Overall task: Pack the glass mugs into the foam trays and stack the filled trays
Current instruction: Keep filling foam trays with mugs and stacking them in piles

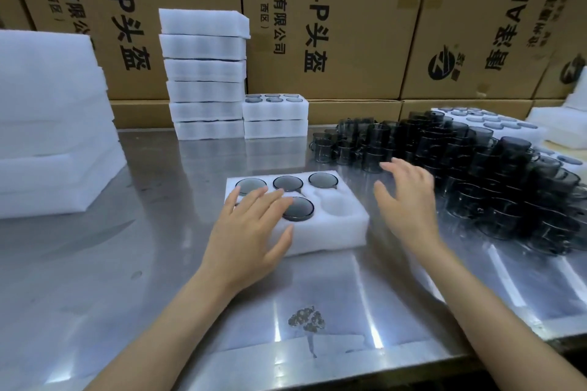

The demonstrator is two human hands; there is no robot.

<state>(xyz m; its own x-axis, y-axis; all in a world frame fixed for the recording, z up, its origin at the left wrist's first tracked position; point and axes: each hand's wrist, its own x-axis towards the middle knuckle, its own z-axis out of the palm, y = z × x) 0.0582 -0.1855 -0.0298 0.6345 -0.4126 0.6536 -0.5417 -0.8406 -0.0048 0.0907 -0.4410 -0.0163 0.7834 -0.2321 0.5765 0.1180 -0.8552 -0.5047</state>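
A white foam tray (pixel 333 236) lies on the steel table in front of me. Dark glass mugs sit in its three back pockets (pixel 287 183) and in its front middle pocket (pixel 298 208). The front right pocket (pixel 336 208) is bare. My left hand (pixel 251 232) rests flat on the tray's front left part with fingers spread, hiding that pocket. My right hand (pixel 408 203) hovers with straight fingers between the tray and a large pile of smoky glass mugs (pixel 495 174) on the right. It holds nothing.
A tall stack of filled foam trays (pixel 205 73) and a shorter stack of two (pixel 275 116) stand at the back. Foam sheets (pixel 54 124) are piled at the left. More trays with mugs (pixel 486 120) lie behind the pile. Cardboard boxes (pixel 333 19) line the back.
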